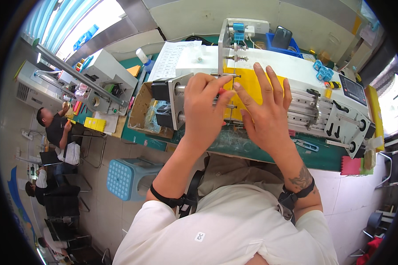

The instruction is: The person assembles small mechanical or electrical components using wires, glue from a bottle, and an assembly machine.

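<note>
My left hand (203, 106) is closed in a pinch above the rods at the middle of a bench-top winding machine. A small red piece (221, 91) shows between its fingertips; its kind is mostly hidden. My right hand (268, 115) holds nothing, its fingers spread over the yellow sheet (248, 83) on the machine. The two hands are close together but apart. Thin metal spindles (233, 106) stick out beside the left fingertips. Above the hands, an upright metal plate (224, 46) carries guide wheels (238, 58) and blue rollers (238, 32).
A cardboard box (139, 110) with plastic stands left of the machine. On the right are metal rails (307, 108), a control panel (353, 89) and blue spools (323, 72). Blue thread snips (306, 145) lie near the bench's front edge. A blue stool (126, 179) stands below; people sit at left.
</note>
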`<state>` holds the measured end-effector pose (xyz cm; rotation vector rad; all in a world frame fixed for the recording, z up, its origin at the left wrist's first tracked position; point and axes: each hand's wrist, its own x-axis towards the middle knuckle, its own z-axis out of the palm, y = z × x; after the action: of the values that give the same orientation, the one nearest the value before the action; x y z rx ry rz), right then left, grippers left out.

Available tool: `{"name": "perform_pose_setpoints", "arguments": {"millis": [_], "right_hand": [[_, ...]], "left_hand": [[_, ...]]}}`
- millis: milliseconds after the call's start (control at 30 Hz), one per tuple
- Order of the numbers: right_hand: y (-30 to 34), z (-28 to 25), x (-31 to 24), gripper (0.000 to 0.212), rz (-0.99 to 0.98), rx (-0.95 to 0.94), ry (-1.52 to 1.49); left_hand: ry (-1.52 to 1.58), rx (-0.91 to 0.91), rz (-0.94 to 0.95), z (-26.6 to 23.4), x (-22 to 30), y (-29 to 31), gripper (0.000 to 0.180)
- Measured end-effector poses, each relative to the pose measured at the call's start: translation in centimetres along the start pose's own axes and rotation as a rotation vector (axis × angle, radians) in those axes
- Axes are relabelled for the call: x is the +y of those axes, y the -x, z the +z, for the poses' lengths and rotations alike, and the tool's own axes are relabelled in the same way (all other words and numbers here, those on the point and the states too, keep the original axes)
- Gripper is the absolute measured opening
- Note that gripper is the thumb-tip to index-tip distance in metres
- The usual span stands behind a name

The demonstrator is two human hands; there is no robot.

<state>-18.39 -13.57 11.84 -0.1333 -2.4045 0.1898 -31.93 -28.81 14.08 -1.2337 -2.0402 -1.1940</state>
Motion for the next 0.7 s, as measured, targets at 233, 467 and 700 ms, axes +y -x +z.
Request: {"name": "perform_pose_setpoints", "arguments": {"millis": [233,467,700], "right_hand": [[0.0,0.0,-0.2,0.066,0.001,0.012,-0.01],[0.4,-0.1,0.0,0.061,-0.003,-0.046,0.002],[0.9,-0.1,0.3,0.054,-0.02,-0.022,-0.008]], "left_hand": [[0.225,-0.027,-0.139,1.2,0.4,-0.5,0.01],[0.102,0.161,-0.16,-0.1,-1.9,2.1,0.005],[-0.068,0.165,-0.061,0.3,-2.2,3.9,0.013]]}}
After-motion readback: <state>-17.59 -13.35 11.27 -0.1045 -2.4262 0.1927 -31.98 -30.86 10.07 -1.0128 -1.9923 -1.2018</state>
